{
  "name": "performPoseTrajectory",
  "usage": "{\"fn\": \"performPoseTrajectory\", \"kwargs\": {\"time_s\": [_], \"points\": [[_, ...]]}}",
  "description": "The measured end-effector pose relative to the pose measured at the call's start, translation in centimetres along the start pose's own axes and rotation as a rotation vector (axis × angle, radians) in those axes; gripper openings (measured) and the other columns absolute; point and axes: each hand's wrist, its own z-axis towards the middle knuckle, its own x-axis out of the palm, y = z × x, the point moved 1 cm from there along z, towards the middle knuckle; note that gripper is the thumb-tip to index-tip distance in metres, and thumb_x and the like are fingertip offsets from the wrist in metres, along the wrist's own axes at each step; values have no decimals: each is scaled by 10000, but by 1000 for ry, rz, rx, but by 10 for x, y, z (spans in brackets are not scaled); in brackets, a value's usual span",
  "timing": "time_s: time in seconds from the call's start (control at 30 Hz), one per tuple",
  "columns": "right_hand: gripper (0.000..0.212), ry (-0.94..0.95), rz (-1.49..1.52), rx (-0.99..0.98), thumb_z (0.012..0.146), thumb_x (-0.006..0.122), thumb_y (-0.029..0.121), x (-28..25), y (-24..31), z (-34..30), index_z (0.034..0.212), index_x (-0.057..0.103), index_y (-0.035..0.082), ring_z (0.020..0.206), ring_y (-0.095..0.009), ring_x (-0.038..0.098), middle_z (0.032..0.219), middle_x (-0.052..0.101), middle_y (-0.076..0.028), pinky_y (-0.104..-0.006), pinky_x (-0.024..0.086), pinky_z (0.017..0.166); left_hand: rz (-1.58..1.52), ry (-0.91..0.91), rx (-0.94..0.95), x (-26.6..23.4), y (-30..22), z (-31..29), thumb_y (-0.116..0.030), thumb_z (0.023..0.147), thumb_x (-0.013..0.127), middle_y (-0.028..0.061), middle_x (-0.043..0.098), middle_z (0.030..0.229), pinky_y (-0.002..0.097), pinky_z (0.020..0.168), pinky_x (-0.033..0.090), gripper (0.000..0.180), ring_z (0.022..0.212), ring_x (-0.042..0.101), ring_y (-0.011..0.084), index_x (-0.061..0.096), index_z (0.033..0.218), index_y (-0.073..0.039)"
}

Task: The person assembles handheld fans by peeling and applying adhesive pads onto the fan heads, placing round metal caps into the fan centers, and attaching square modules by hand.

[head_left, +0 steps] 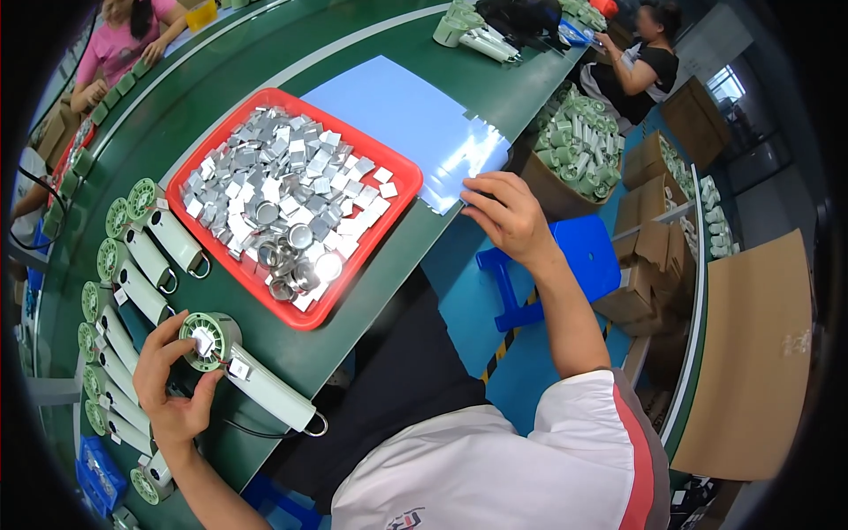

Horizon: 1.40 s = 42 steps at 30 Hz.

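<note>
My left hand (175, 380) is closed around the round slotted head of a pale green handheld fan (274, 389), its thumb below and fingers over the far side. A small white square piece shows at the middle of the head, and red wire and a white tag show at its neck. The handle lies toward me over the table edge, a metal ring at its end. My right hand (512, 216) is at the table's right edge, fingertips pinched beside a glossy clear film (464, 159) on a blue sheet (380, 97). What they pinch, if anything, is too small to name.
A red tray (411, 181) holds many silvery square pieces and several metal rings. More pale green fans (132, 344) lie in a row at left, near a blue bin (99, 473). A blue stool (587, 261) and a carton of green parts (574, 146) stand at right. Two people sit farther off.
</note>
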Motion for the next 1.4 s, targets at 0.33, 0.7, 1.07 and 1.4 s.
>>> {"fn": "performPoseTrajectory", "kwargs": {"time_s": [0.33,0.7,1.07,1.4], "points": [[421,4,-86,-30,772,917,60,-6,6,1,1161,760,12,1012,-332,711,1117,734,-116,-441,598,863,19,-5,11,0,1,1,-194,764,890,258,731,1325,477,1070,527,521,1213,704,405,709,1201,24],[333,81,-190,-110,837,873,95,-11,5,4,1149,775,35,1037,-287,699,1102,723,-83,-412,565,859,26,0,23,-1,2,1,-242,793,892,261,729,1327,477,1081,521,529,1220,702,410,711,1213,24],[380,76,-181,-121,839,878,102,-7,5,1,1181,743,8,1038,-289,697,1123,723,-90,-426,566,869,36,-20,59,0,1,4,-248,793,920,270,742,1288,469,1027,556,520,1164,728,424,718,1185,30],[352,45,-213,-191,834,867,74,-8,2,3,1165,763,20,996,-289,697,1111,727,-84,-421,565,843,11,15,30,-1,3,1,-164,766,875,260,720,1344,484,1102,515,521,1227,697,409,714,1222,28]]}}
